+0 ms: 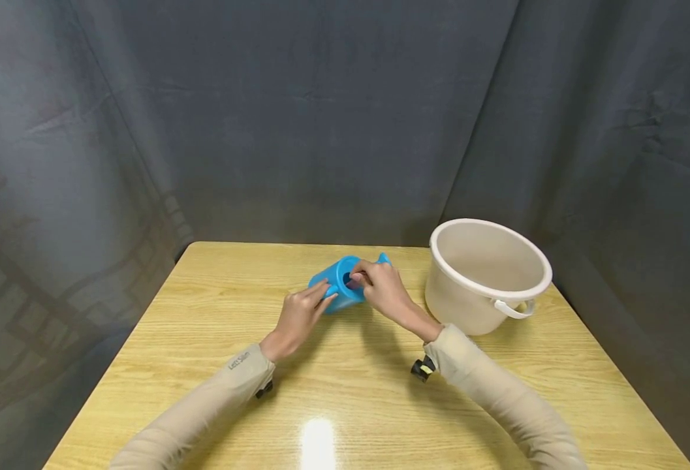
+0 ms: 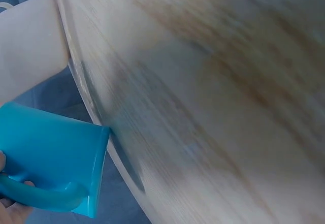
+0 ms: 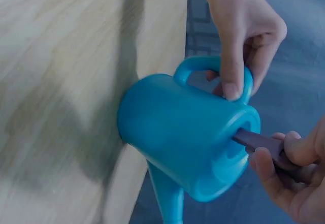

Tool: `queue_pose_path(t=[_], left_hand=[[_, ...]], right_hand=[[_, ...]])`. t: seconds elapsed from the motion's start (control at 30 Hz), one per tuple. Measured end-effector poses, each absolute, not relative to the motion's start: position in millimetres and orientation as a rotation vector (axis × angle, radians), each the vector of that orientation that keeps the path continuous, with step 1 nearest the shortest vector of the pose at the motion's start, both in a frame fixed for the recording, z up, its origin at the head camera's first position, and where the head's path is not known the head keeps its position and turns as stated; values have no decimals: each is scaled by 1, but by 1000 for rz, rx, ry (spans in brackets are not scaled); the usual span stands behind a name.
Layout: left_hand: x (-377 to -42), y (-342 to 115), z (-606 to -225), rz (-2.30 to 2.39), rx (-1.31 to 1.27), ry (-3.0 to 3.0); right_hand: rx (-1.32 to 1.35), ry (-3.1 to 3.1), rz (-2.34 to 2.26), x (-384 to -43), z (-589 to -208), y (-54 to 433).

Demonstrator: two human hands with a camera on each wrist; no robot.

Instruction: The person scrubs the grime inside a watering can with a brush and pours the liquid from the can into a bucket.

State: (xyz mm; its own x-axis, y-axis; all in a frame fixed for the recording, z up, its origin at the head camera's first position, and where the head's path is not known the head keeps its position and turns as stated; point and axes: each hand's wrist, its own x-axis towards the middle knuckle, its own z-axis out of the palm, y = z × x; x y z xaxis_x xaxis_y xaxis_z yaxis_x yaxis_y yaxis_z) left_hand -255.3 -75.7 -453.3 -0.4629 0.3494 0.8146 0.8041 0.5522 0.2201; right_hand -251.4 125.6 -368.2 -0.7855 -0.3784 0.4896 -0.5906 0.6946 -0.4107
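A blue watering can (image 3: 167,122) is tilted over the wooden table, its open top turned toward the person. My left hand (image 1: 299,316) grips the loop handle (image 3: 189,66), with the thumb and fingers wrapped about its upper end. Between the thumb and fingers of my right hand (image 1: 387,287) is a dark purplish-brown, flat, handle-like piece (image 3: 260,142). Its far end reaches into the can's opening and is hidden inside. The spout (image 3: 170,196) points away on the side opposite the handle. In the left wrist view, the can (image 2: 51,148) shows its base edge near the tabletop.
A cream bucket (image 1: 462,307) with a white handle (image 1: 514,311) stands to the right, close to the right forearm. The wooden table (image 1: 203,294) ends at dark grey curtains (image 1: 309,130) behind and at both sides.
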Motion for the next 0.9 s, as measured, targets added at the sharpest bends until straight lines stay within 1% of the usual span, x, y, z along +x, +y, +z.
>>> queue_pose_path(t=[0.2,0.37,0.77,0.9], left_hand=[[-255,-75,-453,-768,-920,-2042],[-255,-74,-451,-779,-932,-2038],[-255,-73,-450,-754,-947,-2066],[-255,-73,-451,-755,-946,-2071]], right_hand=[[683,-2498,792,-251,-352,135],[678,-2477,803,-252,-343,140],[800,-2508,766,-253,-368,129],[799,-2512,780,-252,-369,130]])
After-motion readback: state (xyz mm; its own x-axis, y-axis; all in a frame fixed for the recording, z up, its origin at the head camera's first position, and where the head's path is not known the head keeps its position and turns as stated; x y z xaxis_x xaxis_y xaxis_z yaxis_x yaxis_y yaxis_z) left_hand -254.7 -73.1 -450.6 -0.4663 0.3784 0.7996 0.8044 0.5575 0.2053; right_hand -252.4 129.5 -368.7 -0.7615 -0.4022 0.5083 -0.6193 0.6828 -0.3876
